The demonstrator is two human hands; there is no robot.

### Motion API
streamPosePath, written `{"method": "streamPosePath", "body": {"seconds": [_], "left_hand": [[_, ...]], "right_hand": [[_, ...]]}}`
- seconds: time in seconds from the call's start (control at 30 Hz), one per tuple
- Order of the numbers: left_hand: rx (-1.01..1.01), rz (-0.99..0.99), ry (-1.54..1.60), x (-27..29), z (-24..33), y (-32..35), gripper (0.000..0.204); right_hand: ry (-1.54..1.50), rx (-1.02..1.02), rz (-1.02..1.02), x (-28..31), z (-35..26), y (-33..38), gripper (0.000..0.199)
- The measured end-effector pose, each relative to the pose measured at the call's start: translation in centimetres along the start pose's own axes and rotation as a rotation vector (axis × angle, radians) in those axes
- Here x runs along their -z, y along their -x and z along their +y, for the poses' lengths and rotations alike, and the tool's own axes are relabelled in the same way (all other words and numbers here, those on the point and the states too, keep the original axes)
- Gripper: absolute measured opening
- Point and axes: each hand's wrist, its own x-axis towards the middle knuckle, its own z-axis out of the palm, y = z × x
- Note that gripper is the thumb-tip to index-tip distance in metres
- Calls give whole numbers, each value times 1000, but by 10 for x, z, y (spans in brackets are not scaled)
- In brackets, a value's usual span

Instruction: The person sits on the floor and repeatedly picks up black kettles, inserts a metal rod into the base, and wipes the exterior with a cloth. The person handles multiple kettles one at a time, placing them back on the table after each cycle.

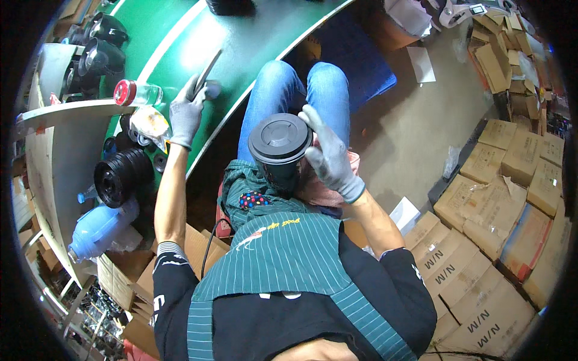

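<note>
My left hand (187, 114), in a grey glove, is closed on a thin dark stick-like tool (210, 67) above the green tabletop (232, 57). The tool points up and away; its exact kind is unclear. On my lap stands a black cylindrical container with a round ridged lid (280, 139), upright. My right hand (331, 155), also gloved, is at its right side with the fingers stretched and the thumb apart; I cannot tell how firmly it touches. Near my left hand lies a clear jar with a red lid (126, 93).
Stacked black ring-shaped parts (123, 175) and a blue plastic bottle (102, 230) are at my left. More black domed parts (101, 57) stand on the far left. Cardboard boxes (475, 198) fill the right side. A blue crate (367, 66) sits beyond my knees.
</note>
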Motion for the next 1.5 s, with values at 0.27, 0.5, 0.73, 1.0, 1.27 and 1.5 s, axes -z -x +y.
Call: {"method": "streamPosePath", "body": {"seconds": [0.27, 0.5, 0.73, 1.0, 1.27, 1.5], "left_hand": [[-307, -709, -44, 34, 190, 23, 54], [-313, -671, -192, 36, 244, 54, 65], [-440, -603, -130, 20, 297, 98, 100], [-226, -313, 72, 6, 245, 69, 74], [346, -891, 687, -47, 188, 2, 88], [318, -1337, 835, -128, 215, -20, 80]], "right_hand": [[-418, -140, 130, -5, 23, -10, 79], [-1079, -384, -11, 0, 28, -91, 59], [-1352, -307, -293, -40, 62, -121, 56], [-1326, -373, -104, 1, 58, -75, 49], [-601, 82, -172, 26, -24, 5, 23], [101, 455, -755, 16, -83, -27, 25]]}}
